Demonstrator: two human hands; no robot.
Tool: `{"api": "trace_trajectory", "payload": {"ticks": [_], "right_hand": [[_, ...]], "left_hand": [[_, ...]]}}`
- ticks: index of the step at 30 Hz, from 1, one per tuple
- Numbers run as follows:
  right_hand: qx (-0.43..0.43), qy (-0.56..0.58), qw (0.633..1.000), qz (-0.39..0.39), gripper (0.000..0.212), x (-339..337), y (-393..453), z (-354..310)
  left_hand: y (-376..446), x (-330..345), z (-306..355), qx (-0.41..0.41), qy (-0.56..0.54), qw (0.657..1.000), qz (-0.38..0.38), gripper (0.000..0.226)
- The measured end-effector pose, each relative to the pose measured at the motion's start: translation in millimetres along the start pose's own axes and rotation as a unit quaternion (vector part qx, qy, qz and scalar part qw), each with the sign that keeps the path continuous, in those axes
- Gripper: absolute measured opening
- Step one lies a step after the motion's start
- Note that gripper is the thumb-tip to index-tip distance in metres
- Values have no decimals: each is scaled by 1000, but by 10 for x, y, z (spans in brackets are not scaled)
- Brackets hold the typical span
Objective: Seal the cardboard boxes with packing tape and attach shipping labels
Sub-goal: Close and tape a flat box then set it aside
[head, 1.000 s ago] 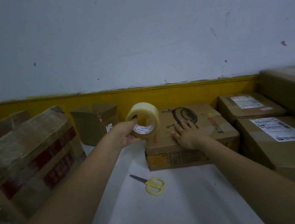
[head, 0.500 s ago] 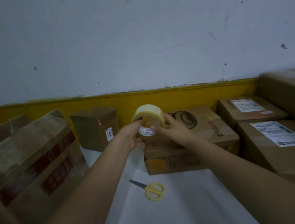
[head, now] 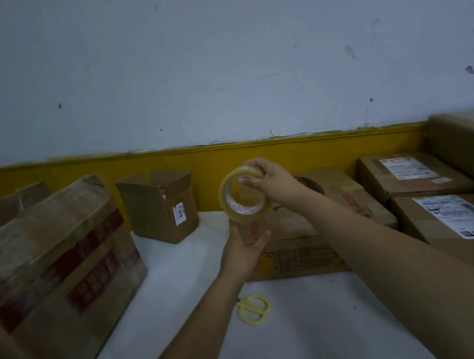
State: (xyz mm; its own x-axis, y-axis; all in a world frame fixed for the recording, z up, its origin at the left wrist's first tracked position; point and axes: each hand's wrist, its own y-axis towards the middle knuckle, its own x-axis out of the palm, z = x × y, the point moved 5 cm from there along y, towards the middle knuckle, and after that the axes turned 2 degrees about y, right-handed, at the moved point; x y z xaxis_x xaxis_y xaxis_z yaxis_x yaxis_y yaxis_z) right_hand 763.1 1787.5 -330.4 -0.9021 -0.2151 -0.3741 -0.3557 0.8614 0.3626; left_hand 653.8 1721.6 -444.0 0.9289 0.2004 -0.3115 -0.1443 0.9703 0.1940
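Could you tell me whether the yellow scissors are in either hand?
No, the yellow-handled scissors lie on the white table while both hands are at the clear tape roll.

Two forearms in view, both bare from frame edge to wrist, no sleeves or cuffs visible. No watch, bracelet or band on either wrist. Left hand (head: 245,248): no glove, no rings seen on the side that shows. Right hand (head: 272,182): also ungloved, no rings on visible fingers (head: 249,181); nails short, unpainted as far as dim light allows. No tattoos or markings on arms. Light too low for finer detail.
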Motion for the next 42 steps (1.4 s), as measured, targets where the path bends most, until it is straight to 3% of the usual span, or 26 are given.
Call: {"api": "trace_trajectory", "payload": {"ticks": [3,9,13,19,21,24,26,29,32,34,36,40,42], "right_hand": [[-9,22,1000,6,32,-18,-67,34],[-31,-39,998,38,35,-93,-164,41],[-66,-172,983,-14,42,-108,-100,-192],[-37,-240,970,-13,38,-321,-64,-224],[-36,-220,975,7,37,-410,-37,-247],[-34,-179,983,18,36,-424,13,-260],[-39,-126,991,17,36,-343,37,-245],[-45,-61,997,11,30,-162,60,-180],[-30,-3,999,23,23,-19,58,-64],[-17,36,998,41,19,27,36,14],[-4,72,995,64,19,90,22,104],[47,179,978,99,25,323,-37,242],[43,155,984,78,25,397,-23,230]], "left_hand": [[-1,-7,-62,-18,31,999,4,61],[66,-14,19,-11,123,992,-13,54],[106,23,116,-2,211,975,75,29],[128,81,18,69,334,940,19,47],[135,57,40,77,382,921,-5,54],[138,54,74,91,491,865,-60,73],[159,55,86,119,506,851,-75,84],[172,52,91,139,457,874,-93,98],[132,25,134,126,400,901,-112,96],[155,42,107,93,314,938,-117,97],[176,47,63,45,207,975,-74,99],[146,42,93,-17,40,999,19,43],[112,23,123,-31,-2,999,24,41]]}}
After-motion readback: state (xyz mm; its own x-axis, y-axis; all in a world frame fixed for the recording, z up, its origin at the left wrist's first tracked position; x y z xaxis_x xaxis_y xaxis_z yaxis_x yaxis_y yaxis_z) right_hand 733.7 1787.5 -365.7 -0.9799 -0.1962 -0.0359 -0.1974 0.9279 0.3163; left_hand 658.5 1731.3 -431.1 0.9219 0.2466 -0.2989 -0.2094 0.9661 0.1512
